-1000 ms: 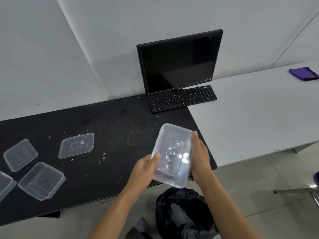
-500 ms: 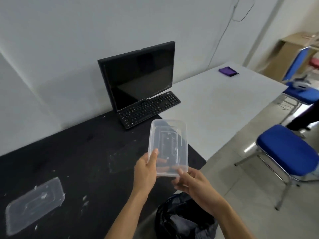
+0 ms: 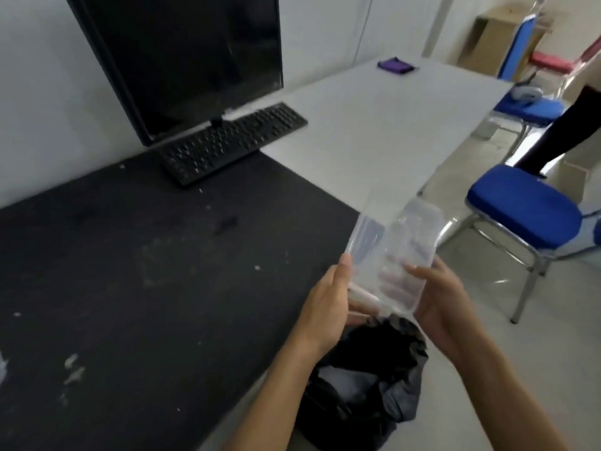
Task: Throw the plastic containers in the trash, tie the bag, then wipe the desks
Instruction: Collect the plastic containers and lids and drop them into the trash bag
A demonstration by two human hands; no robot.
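Observation:
A clear plastic container (image 3: 395, 252) is held in the air beyond the black desk's front right corner, tilted, blurred by motion. My left hand (image 3: 328, 301) grips its left edge and my right hand (image 3: 439, 297) grips its right side from below. Directly beneath them a black trash bag (image 3: 364, 385) stands open on the floor. The black desk (image 3: 130, 271) carries crumbs and smears. A purple cloth (image 3: 395, 65) lies at the far end of the white desk (image 3: 374, 125).
A black monitor (image 3: 182, 56) and keyboard (image 3: 232, 143) sit at the back where the desks meet. Two blue chairs (image 3: 523, 213) stand to the right on the tiled floor, and a person's dark-clothed leg (image 3: 566, 128) is beside the farther one.
The view has swung right and closer, so the other containers on the left have left the frame. The held container has shifted right, off the desk edge, above the trash bag.

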